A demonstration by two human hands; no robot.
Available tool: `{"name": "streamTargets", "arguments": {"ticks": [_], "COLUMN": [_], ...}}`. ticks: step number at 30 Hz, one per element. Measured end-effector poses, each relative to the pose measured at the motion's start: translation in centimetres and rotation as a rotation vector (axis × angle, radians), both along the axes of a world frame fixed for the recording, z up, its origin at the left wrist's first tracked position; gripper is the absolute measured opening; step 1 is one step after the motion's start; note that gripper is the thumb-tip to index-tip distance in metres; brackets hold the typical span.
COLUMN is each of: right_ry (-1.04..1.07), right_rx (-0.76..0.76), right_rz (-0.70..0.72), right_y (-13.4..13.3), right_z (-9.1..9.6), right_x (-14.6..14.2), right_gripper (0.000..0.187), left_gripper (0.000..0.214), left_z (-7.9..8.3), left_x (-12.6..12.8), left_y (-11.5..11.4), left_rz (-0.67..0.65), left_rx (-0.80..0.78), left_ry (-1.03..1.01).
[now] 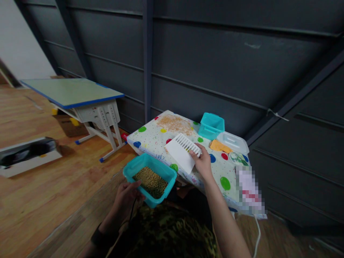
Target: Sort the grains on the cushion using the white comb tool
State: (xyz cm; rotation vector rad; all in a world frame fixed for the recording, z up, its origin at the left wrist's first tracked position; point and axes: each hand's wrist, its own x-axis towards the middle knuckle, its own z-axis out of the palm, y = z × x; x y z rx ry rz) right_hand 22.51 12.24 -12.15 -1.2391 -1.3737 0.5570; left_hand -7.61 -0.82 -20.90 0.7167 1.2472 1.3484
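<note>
Our left hand [126, 196] grips one near tub [159, 167] of beans [151, 181], our right hand [202, 163] one slotted board [180, 154]; we see one far tub [209, 133].

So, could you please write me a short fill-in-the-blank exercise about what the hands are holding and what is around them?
1. The hand holding the tub of beans is the ____ one.
2. The right hand grips a slotted board, which is coloured ____.
3. On the table, the cloth is coloured ____.
4. The desk in the background has edging coloured ____.

Missing words: left; white; orange; blue.
</note>
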Motion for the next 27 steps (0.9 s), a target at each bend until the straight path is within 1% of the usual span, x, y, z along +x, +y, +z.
{"name": "streamTargets", "arguments": {"ticks": [5, 8, 11, 17, 20, 27], "right_ry": [-0.02, -0.01, 0.026, 0.098, 0.127, 0.136], "right_rx": [0.011, -0.004, -0.03, -0.07, -0.095, -0.152], "right_rz": [0.051, 0.07, 0.066, 0.016, 0.001, -0.112], "right_y": [-0.9, -1.9, -2.9, -4.6, -5.3, -7.5], "right_z": [1.1, 1.3, 0.9, -0.1, -0.7, -1.4], "right_x": [-0.5, -0.8, -1.1, -2.0, -2.4, -3.4], "right_gripper": [0.048, 0.048, 0.051, 0.053, 0.057, 0.067], "left_gripper": [0.039, 0.04, 0.04, 0.04, 0.042, 0.039], "left_z": [0.9, 1.4, 1.6, 1.3, 1.4, 1.6], "left_x": [0.1, 0.3, 0.5, 0.7, 0.7, 0.7], "left_y": [0.1, 0.1, 0.1, 0.2, 0.0, -0.2], "left_rz": [0.058, 0.076, 0.082, 0.08, 0.073, 0.072], "left_rx": [-0.038, -0.034, -0.032, -0.054, -0.051, -0.054], "left_ry": [-0.099, -0.118, -0.118, -0.128, -0.111, -0.14]}}
